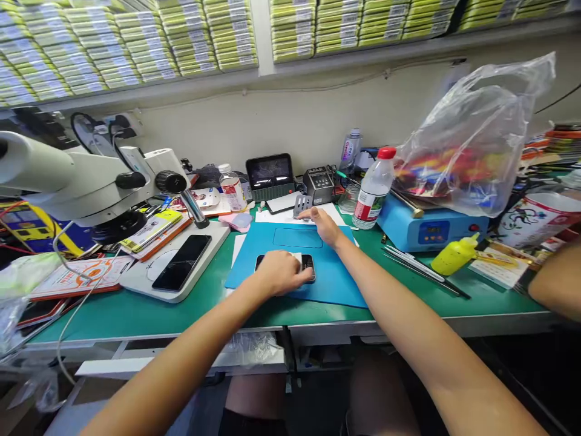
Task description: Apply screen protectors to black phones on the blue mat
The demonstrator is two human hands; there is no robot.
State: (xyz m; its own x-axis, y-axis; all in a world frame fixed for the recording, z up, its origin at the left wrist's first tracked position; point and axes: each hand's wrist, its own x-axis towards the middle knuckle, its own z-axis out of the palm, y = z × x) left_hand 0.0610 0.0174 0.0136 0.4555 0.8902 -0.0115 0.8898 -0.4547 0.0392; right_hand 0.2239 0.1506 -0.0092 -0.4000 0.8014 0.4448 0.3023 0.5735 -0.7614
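Note:
A phone lies on the blue mat in front of me. My left hand is over the phone, fingers curled down and thumb out to the right, covering most of it. A small white wipe-like piece shows under and between its fingers. Further back, my right hand reaches across the mat's far edge with its fingers stretched out to the left. Its fingertips are close to a grey slotted piece; I cannot tell if they touch it.
On the left stands a microscope, with a dark phone on its base. A red-capped bottle, a blue device, a yellow squeeze bottle and tweezers are to the right. Another person's arm shows at the right edge.

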